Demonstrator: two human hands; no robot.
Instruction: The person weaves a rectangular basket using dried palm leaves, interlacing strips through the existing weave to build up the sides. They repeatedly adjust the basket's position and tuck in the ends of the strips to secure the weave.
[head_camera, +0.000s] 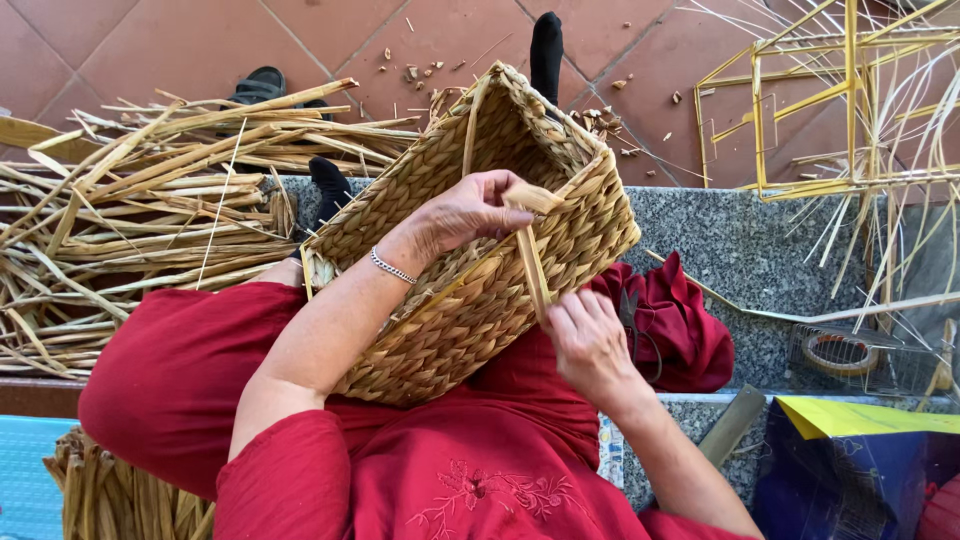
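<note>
Hands weaving a straw strand on a basket rim

I see the woven basket (470, 250) tipped on the red-clad lap; my left hand (465, 212) arches over its rim, fingers pinched on the flat straw strand (533, 255), while the right hand (588, 340) below, fingers curled, grips that strand's lower end against the basket wall.

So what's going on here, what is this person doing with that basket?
A person in red clothing sits with a rectangular woven basket tilted on their lap. The left hand pinches a flat straw strand at the basket's rim, while the right hand grips the same strand lower down against the basket's side. A pile of dried straw lies to the left on the tiled floor, and a yellow wire frame stands at upper right.
</note>
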